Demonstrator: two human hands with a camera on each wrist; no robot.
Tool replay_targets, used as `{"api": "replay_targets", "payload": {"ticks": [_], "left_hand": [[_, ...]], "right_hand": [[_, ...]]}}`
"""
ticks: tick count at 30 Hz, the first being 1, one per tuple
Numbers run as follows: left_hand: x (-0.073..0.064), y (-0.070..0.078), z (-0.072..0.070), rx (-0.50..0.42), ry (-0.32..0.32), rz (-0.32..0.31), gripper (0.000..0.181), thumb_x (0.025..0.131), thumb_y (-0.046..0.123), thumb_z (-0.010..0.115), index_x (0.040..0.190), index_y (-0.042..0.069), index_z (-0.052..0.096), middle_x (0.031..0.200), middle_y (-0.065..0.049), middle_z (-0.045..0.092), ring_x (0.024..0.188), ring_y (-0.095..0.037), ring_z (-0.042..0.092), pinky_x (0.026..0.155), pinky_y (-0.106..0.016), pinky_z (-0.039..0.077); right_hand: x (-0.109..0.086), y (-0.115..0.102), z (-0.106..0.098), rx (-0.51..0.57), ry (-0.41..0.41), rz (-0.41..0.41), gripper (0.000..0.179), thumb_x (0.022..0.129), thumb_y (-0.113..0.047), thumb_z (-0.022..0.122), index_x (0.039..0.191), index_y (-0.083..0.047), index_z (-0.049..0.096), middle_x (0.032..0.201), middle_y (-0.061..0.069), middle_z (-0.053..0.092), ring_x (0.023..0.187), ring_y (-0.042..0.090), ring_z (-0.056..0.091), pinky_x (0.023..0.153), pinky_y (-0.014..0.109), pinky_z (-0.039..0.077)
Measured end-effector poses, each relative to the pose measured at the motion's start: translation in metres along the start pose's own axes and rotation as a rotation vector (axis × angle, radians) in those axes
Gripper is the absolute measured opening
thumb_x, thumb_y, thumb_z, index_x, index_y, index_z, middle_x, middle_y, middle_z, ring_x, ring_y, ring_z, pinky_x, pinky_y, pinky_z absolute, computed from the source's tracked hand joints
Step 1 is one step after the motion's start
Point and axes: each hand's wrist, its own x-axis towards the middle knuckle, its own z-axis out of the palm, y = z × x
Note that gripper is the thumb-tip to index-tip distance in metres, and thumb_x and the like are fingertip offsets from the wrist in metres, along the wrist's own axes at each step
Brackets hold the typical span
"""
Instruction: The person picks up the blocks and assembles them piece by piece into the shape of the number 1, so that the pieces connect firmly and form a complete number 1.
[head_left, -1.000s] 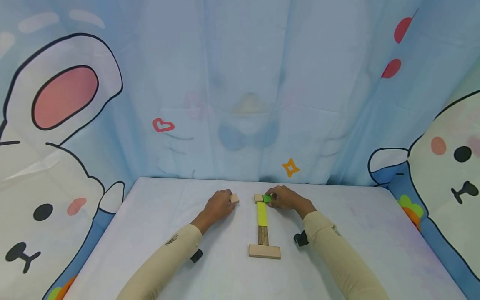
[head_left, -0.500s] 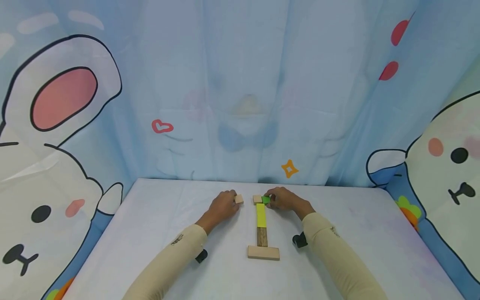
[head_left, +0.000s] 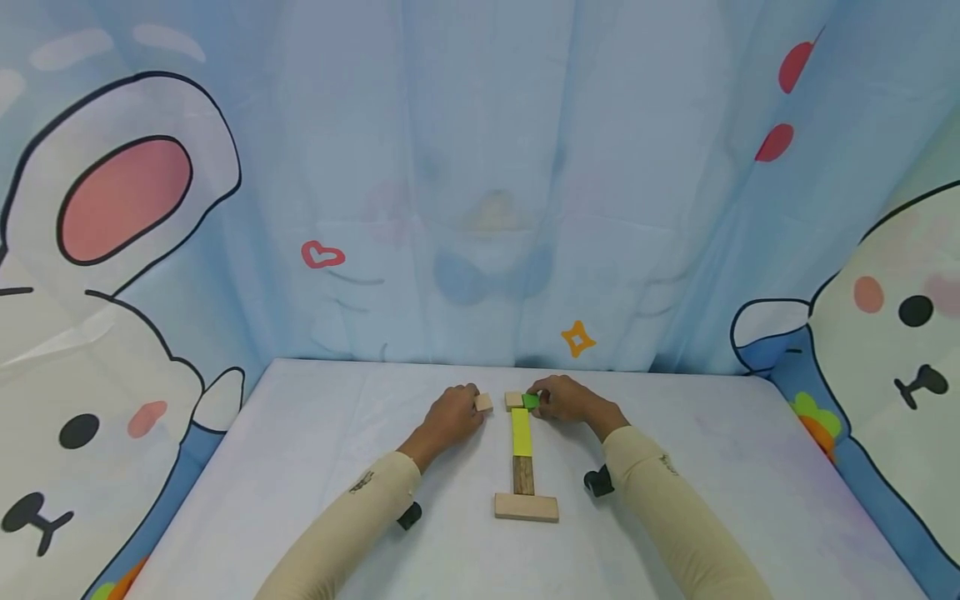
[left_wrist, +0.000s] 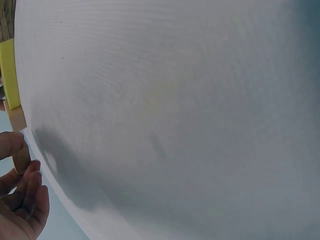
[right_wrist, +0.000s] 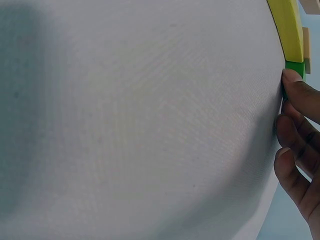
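My left hand (head_left: 452, 417) pinches a small plain wooden block (head_left: 483, 403) between thumb and fingers, also visible in the left wrist view as a wooden block (left_wrist: 21, 159). A short gap lies between it and another plain block (head_left: 513, 400) at the far end of a row. Against that one sits a green block (head_left: 530, 401), pinched by my right hand (head_left: 566, 400); the right wrist view shows the thumb on the green block (right_wrist: 294, 66). Toward me, a yellow block (head_left: 521, 433), a dark wood-grain block (head_left: 522, 475) and a crosswise pale plank (head_left: 527, 507) continue the line.
A white cloth covers the table (head_left: 315, 483). Behind it hangs a blue curtain (head_left: 480, 125) with cartoon prints. A dark wrist camera (head_left: 598, 481) sits under the right sleeve, another dark camera (head_left: 409, 516) under the left.
My left hand has moved right with its plain block, narrowing the gap to the row. The right hand keeps its grip on the green block. The row looks unchanged.
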Motion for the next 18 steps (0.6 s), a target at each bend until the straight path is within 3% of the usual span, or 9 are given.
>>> {"api": "replay_targets", "payload": {"ticks": [18], "left_hand": [[0.0064, 0.0066, 0.0055, -0.002, -0.009, -0.011, 0.032, 0.096, 0.018, 0.068, 0.122, 0.0, 0.063, 0.104, -0.009, 0.07, 0.089, -0.014, 0.062, 0.079, -0.031, 0.055]], "right_hand": [[0.0009, 0.0002, 0.0009, 0.011, 0.006, 0.032, 0.04, 0.091, -0.016, 0.074, 0.129, -0.005, 0.065, 0.095, 0.002, 0.065, 0.082, 0.015, 0.056, 0.076, 0.033, 0.049]]}}
